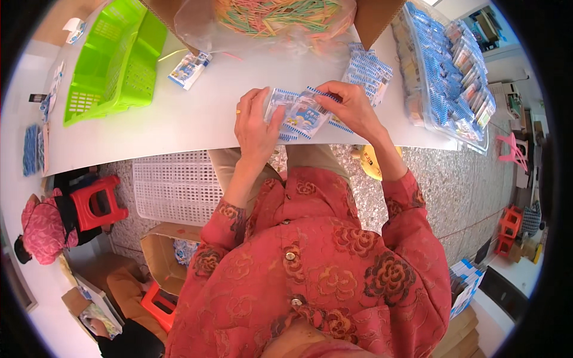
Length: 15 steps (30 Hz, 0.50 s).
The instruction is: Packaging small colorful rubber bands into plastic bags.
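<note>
Near the front edge of the white table (197, 128), my two hands are around several overlapping blue-and-white sachets (307, 116). My left hand (256, 122) grips them at their left side, thumb over the front. With thumb and fingers, my right hand (355, 110) pinches the upper right corner of the front sachet. More sachets (367, 71) lie in a loose pile just beyond my right hand, partly covered by it. A single sachet (190, 70) rests further off to the left.
A green basket (113, 65) stands at the left. Behind, a cardboard box (370, 21) holds a bag of thin coloured sticks (286, 17). A see-through bin (418, 89) full of sachets is on the right. Below are a white crate (173, 188) and a red stool (98, 203); other people sit at left.
</note>
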Each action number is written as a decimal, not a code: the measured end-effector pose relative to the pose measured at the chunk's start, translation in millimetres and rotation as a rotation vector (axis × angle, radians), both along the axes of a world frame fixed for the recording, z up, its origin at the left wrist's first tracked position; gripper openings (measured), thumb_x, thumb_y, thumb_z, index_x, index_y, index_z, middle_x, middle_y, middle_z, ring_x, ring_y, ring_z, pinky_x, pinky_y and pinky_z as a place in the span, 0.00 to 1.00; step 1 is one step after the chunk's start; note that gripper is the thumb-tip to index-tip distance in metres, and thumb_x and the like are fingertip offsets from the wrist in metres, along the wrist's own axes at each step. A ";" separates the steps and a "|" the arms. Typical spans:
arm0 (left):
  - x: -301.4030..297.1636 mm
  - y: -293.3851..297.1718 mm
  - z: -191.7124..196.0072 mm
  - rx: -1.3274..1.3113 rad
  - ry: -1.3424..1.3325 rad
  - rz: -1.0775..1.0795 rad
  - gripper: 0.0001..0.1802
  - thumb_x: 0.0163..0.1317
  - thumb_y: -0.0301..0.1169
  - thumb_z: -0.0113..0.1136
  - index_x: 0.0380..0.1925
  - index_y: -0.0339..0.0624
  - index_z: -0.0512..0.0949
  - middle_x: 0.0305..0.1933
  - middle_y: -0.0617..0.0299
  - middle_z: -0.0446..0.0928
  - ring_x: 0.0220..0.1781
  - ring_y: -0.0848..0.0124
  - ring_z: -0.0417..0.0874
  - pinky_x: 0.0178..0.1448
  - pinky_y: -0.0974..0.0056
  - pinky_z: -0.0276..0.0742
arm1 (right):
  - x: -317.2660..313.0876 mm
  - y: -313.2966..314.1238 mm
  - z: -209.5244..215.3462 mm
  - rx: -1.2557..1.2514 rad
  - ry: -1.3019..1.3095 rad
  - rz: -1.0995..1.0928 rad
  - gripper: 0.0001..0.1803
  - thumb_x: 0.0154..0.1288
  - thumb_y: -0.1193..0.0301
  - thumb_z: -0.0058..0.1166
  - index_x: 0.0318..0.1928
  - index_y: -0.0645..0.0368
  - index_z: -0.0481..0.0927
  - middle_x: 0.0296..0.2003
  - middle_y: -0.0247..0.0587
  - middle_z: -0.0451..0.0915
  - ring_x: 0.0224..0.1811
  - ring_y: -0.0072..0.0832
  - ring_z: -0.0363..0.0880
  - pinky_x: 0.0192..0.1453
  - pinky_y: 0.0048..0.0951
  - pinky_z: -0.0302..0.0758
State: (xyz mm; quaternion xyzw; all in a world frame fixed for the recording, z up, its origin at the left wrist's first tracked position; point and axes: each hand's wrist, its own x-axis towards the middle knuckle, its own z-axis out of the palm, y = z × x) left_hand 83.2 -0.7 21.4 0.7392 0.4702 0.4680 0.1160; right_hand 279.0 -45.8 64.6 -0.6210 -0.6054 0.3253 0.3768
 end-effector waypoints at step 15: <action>-23.9 -9.4 5.9 -0.835 -0.364 -0.616 0.09 0.62 0.29 0.61 0.31 0.32 0.81 0.25 0.72 0.77 0.26 0.85 0.67 0.29 0.76 0.64 | -17.9 12.6 27.7 -0.093 -0.086 0.189 0.09 0.60 0.71 0.59 0.30 0.66 0.80 0.20 0.35 0.73 0.24 0.15 0.62 0.26 0.24 0.62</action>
